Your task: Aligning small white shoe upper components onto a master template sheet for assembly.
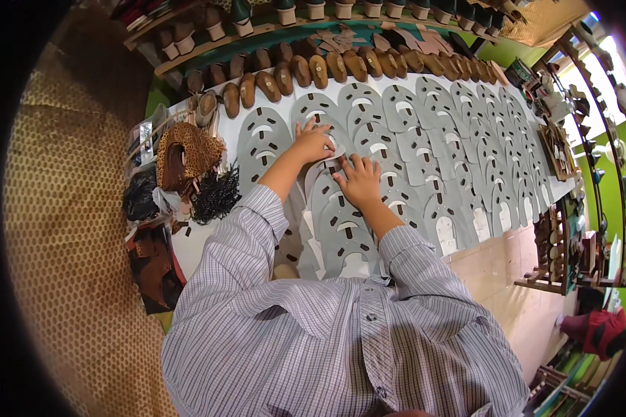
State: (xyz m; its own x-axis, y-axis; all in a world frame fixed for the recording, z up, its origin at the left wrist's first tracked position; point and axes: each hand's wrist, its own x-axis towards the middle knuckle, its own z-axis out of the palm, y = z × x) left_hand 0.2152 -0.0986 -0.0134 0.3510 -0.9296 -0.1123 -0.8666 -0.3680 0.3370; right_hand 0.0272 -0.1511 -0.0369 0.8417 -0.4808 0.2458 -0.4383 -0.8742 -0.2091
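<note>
Grey shoe-upper pieces [263, 130], curved at the top with white openings and small dark brown patches, lie in overlapping rows before me. My left hand [314, 144] bends over a piece in the second row from the left, thumb and fingers closed at its edge. Between my hands that grey piece [316, 169] is raised and curled. My right hand [360, 182] rests just right of it, fingers apart on the neighbouring pieces, its index finger and thumb near a dark patch. The left fingertips are partly hidden.
Brown shoe lasts [283, 78] line the table's far edge. Above them a shelf [209, 43] carries more shoe forms. On the left are a leopard-print piece [205, 151] and black stringy material [217, 196]. Wooden racks [551, 240] stand right; a person in red [597, 332] is at far right.
</note>
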